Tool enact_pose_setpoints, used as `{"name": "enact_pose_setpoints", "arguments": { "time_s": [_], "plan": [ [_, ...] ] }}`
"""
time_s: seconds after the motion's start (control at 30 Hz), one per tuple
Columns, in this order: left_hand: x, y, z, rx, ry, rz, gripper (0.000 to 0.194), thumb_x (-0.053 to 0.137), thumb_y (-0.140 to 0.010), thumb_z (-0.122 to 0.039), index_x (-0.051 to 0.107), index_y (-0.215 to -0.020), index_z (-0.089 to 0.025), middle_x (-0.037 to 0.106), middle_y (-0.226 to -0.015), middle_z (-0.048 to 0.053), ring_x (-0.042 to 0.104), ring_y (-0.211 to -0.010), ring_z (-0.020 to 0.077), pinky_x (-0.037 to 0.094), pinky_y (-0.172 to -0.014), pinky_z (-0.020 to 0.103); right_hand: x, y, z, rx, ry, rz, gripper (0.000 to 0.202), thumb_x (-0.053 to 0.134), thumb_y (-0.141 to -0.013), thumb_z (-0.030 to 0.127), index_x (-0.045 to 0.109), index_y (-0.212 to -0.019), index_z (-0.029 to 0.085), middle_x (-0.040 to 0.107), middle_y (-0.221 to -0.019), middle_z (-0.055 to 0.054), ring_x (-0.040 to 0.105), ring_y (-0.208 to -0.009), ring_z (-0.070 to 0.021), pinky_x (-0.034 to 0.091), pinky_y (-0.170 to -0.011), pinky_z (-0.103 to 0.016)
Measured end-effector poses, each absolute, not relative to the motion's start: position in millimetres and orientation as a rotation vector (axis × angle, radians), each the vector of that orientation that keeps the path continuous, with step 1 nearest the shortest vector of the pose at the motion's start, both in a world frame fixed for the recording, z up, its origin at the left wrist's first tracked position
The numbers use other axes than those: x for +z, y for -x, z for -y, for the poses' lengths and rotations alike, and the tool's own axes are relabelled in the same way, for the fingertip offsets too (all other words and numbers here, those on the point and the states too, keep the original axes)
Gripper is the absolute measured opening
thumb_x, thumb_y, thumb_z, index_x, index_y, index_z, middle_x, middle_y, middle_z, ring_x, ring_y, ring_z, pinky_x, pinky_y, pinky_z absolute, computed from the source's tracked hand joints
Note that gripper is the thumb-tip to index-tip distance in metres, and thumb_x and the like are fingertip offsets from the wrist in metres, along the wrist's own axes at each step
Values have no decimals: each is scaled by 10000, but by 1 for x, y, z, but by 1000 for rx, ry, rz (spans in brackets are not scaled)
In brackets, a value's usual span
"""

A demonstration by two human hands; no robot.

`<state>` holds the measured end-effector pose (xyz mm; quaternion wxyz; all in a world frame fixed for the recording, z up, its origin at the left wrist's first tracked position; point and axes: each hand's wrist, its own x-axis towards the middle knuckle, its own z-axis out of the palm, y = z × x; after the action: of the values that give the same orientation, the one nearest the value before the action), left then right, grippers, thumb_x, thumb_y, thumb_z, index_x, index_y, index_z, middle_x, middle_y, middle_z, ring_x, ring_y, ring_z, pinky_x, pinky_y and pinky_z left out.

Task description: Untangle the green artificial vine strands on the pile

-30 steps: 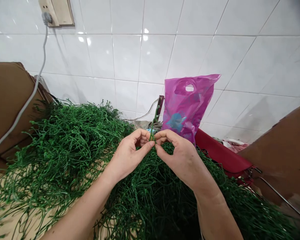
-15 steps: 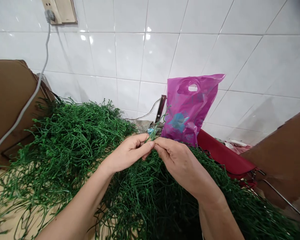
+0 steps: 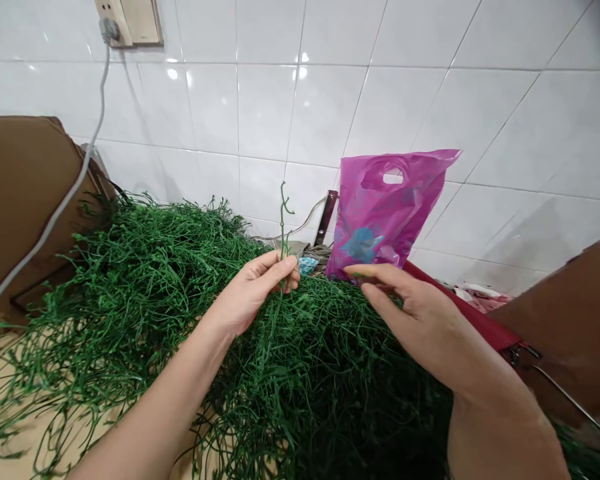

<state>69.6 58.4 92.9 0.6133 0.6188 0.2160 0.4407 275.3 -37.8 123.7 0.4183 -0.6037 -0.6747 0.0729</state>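
Between thumb and fingers, my left hand pinches a thin green plastic stem, which stands upright with small side branches near its top. My right hand is apart from it to the right, over the dark green pile and in front of the purple bag's lower edge. Its thumb and index finger are apart, with a small bit of green showing near the fingertips. Under both hands lies a large tangled heap of green stems. A second heap spreads to the left.
A purple plastic bag stands against the white tiled wall. Cardboard boxes flank the heaps, one at left and one at right. A red bag lies behind my right wrist. A grey cable hangs from the socket.
My hands were together at the stem and are now apart. The right hand has moved right, while the left has shifted slightly left with the stem now more upright.
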Motion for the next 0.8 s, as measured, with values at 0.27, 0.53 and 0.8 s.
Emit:
{"name": "enact_pose_setpoints", "arguments": {
  "time_s": [0.27,0.53,0.8],
  "plan": [
    [97,-75,-43,1160,-1896,-713,248,597,-929,-378,642,-781,-183,468,-692,-26,400,-678,136,321,-637,260,120,-234,40,-91,1457,1599,334,575,-939,342,674,-1208,170,715,-1218,-130,652,-1139,-269,474,-1059,-471],
    [93,-79,-48,1266,-1628,-606,116,750,-815,-290,738,-809,-174,598,-793,-4,481,-708,119,392,-662,245,102,-208,19,469,1295,1601,282,439,-980,242,609,-1192,167,703,-1114,-102,647,-991,-200,517,-922,-359],
    [95,-81,-47,1124,-1051,-380,249,793,-795,-395,693,-852,-173,576,-664,-38,498,-573,77,448,-557,191,106,-208,18,682,1163,1666,239,383,-1021,314,481,-825,222,469,-773,19,434,-673,-123,407,-624,-247]
  ]
}}
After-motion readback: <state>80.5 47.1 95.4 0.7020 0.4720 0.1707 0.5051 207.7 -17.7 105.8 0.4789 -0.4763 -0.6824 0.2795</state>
